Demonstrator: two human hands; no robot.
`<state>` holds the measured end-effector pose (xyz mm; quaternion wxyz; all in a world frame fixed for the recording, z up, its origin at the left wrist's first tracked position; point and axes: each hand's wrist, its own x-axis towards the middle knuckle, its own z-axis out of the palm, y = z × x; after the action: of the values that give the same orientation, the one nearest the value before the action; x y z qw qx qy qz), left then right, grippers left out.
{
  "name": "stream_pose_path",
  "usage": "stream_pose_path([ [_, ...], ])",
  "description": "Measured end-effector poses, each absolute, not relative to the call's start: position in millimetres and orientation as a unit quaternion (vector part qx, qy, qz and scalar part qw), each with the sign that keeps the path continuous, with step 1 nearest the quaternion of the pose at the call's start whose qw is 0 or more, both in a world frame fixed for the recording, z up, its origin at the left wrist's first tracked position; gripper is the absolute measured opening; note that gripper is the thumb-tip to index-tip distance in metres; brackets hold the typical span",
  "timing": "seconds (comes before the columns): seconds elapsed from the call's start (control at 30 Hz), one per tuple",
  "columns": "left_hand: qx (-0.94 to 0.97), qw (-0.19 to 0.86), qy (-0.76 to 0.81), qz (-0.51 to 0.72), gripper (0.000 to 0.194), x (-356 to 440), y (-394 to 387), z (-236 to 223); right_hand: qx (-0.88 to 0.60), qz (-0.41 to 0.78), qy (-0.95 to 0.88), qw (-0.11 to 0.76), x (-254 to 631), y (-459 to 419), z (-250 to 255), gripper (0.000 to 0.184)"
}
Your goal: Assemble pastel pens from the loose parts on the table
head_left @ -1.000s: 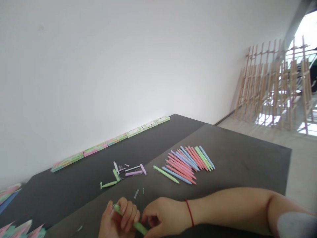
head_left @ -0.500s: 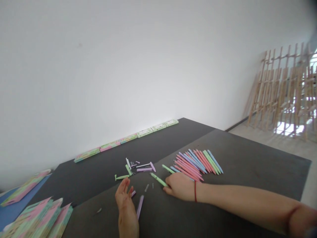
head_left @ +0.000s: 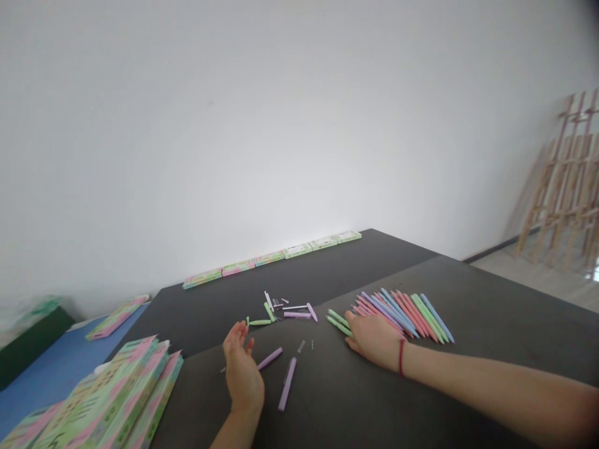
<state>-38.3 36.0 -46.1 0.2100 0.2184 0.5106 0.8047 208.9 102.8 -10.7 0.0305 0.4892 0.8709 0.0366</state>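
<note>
My right hand [head_left: 377,340] lies low over the near end of a row of pastel pens, thumb and fingers on a green pen [head_left: 337,326]. A second green pen [head_left: 339,317] lies right beside that one. The fingers partly cover both. Pink, purple, blue and green pens [head_left: 421,315] continue side by side to the right. My left hand [head_left: 244,368] hovers above the dark table with thumb and fingers apart, holding nothing. Close to it are a purple pen barrel [head_left: 287,383] and another purple piece [head_left: 270,358], along with a small clear tube [head_left: 301,347].
Loose green parts [head_left: 260,322], purple parts [head_left: 297,315] and white rods lie mid-table. Flat printed boxes [head_left: 238,268] line the wall edge. Stacked printed packs [head_left: 107,399] stand at lower left, beside a blue surface [head_left: 56,368]. Wooden racks [head_left: 561,181] lean at far right.
The view has turned left. My right hand has brought the green pen up against the other green pen at the row's end. The left hand stays open near the purple parts.
</note>
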Motion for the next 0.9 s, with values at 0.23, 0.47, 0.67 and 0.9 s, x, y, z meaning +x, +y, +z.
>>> stream_pose_path([
  [0.23,0.224,0.181,0.538,0.792,0.03,-43,39,-58,0.487,0.022,0.872,0.05,201,117,-10,0.031],
  [0.47,0.24,0.155,0.551,0.784,0.031,-48,42,-65,0.382,-0.035,0.922,0.05,135,157,23,0.025],
  [0.67,0.242,0.146,0.566,0.775,0.033,-53,43,-71,0.354,-0.086,0.928,0.08,42,192,38,0.033],
  [0.9,0.233,0.138,0.589,0.762,0.035,-58,45,-78,0.343,-0.106,0.931,0.06,-7,202,33,0.033],
])
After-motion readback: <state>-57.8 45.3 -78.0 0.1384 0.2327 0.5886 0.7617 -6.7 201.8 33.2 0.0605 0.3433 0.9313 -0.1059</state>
